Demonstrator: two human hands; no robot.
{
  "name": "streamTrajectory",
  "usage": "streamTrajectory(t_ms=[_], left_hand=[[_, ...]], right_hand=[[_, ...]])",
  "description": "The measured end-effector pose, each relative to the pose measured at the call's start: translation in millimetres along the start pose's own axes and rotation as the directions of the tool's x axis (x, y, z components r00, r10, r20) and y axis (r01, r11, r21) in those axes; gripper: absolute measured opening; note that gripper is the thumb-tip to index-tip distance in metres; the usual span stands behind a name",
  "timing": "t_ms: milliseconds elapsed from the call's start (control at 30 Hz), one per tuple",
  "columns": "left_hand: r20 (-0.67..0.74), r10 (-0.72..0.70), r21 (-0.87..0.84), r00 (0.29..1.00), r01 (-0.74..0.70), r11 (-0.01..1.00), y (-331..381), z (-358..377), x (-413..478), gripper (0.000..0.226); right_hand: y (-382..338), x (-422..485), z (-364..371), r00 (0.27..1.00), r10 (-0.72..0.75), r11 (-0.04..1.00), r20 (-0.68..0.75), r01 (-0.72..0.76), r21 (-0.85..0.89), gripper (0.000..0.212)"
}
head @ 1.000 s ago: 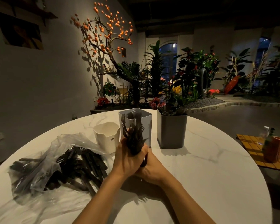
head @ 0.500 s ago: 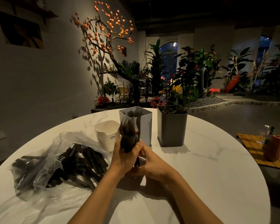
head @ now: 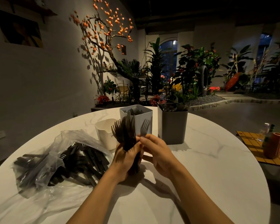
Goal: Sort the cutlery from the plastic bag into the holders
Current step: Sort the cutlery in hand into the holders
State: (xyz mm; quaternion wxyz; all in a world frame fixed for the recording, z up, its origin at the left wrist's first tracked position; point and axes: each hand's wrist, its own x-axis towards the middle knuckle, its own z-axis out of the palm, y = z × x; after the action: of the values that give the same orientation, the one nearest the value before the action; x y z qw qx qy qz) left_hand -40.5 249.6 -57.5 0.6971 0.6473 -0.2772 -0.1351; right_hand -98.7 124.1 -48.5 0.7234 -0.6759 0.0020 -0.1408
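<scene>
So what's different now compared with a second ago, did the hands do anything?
The right hand has pinched a single fork and drawn it out to the right of the bundle of black cutlery, which the left hand still grips upright. A second ago both hands were closed around the bundle. The plastic bag and three holders have not moved.

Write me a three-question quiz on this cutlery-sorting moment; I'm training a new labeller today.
1. True or false: the left hand grips a bundle of black cutlery.
2. What does the right hand pinch? A) single fork B) cup C) plastic bag
3. How many holders stand on the table?

Key: 1 true; 2 A; 3 three: white holder, light grey holder, dark grey holder.
</scene>
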Motion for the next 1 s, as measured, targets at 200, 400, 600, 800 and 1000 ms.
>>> streamTrajectory(t_ms=[200, 400, 600, 800, 1000], left_hand=[[0.132, -0.208, -0.213, 0.969, 0.232, 0.949, 2, -3, -4, 0.024], [0.281, -0.246, -0.289, 0.928, 0.326, 0.9, 2, -4, -6, 0.025], [0.393, -0.21, -0.318, 0.895, 0.347, 0.882, -5, -8, -5, 0.029], [0.374, -0.251, -0.351, 0.893, 0.387, 0.853, -1, -6, -8, 0.033], [0.306, -0.309, -0.354, 0.901, 0.409, 0.841, 1, 0, -12, 0.039]], right_hand=[[1, 0, 3, 0.988, -0.035, 0.999, -0.15, 0.037, 0.008, 0.019], [-2, -1, 3, 0.963, -0.132, 0.98, -0.234, 0.092, -0.173, 0.021], [2, -4, 9, 0.995, 0.099, 0.985, 0.019, -0.096, -0.141, 0.042], [0, -4, 6, 0.996, 0.037, 0.999, -0.077, -0.039, -0.027, 0.031], [2, 2, 5, 0.954, -0.081, 0.995, -0.288, 0.062, -0.076, 0.008]])
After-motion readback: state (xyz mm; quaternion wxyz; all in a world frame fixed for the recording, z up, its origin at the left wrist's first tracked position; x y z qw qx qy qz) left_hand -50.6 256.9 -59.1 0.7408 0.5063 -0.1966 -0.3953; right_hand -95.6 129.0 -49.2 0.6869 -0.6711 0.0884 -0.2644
